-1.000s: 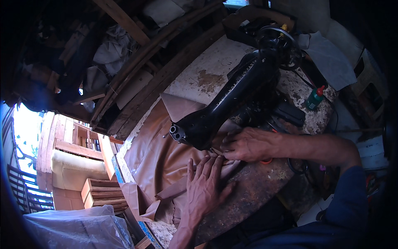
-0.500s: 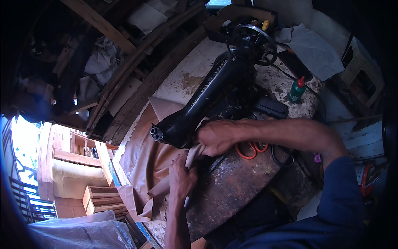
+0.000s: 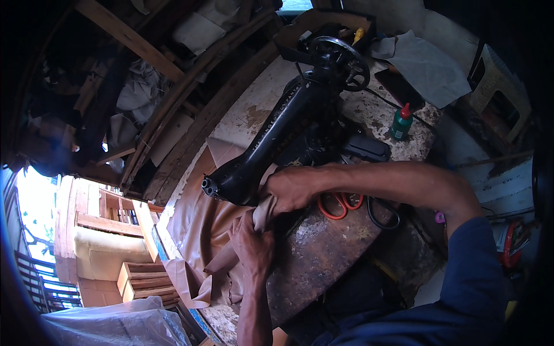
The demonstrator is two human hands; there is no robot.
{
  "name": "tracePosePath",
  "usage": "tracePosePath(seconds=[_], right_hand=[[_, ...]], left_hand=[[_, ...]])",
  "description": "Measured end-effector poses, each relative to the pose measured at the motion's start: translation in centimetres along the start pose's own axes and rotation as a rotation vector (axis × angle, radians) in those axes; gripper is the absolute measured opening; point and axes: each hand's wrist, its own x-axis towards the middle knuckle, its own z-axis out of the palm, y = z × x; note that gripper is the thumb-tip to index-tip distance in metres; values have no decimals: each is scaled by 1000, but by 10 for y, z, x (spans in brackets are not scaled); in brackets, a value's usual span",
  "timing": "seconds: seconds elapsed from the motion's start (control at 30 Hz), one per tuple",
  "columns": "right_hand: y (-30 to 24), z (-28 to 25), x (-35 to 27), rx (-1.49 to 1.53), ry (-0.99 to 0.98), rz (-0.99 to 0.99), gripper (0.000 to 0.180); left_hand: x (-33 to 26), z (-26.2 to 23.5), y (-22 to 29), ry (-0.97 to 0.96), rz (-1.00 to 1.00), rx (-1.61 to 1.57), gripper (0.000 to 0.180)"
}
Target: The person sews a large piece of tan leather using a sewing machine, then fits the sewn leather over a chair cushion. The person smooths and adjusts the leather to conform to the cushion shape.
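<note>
A black sewing machine (image 3: 271, 127) stands on the worn table (image 3: 323, 265), its needle end pointing toward the lower left. A large piece of brown, leather-like material (image 3: 193, 210) lies in folds beneath and beside that end. My left hand (image 3: 253, 245) is closed on a bunched part of it in front of the machine. Just beyond, close against the machine head, my right hand (image 3: 291, 189) grips the same material, fingers curled round it. The needle and presser foot are hidden behind the machine head and my right hand.
Orange-handled scissors (image 3: 332, 215) and a black-handled pair (image 3: 385, 224) lie under my right forearm. Farther back stand a green bottle (image 3: 400, 124) with a red cap and an open box (image 3: 363, 22). Wooden frames (image 3: 147, 282) and plastic sheeting (image 3: 118, 323) are at the left.
The view has shifted slightly, so the machine and tools appear farther left. My hands keep hold of the material, and a little more of it shows between them.
</note>
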Motion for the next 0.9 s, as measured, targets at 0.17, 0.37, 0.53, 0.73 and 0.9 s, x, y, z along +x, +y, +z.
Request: tracePosePath(seconds=[0.17, 0.37, 0.53, 0.73, 0.9], right_hand=[[1, -5, -4, -146, -98, -129, 45], [-4, -1, -13, -225, 93, -192, 31], [-5, 2, -5, -160, 131, -78, 34], [-5, 10, 0, -125, 172, -10, 35], [0, 5, -15, -117, 3, -113, 25]], left_hand=[[-1, -15, -8, -67, 87, -15, 40], [11, -28, -12, -237, 166, 26, 41], [21, -30, -13, -263, 154, -69, 36], [9, -16, -7, -183, 42, -68, 47], [2, -8, -11, -115, 167, -76, 39]])
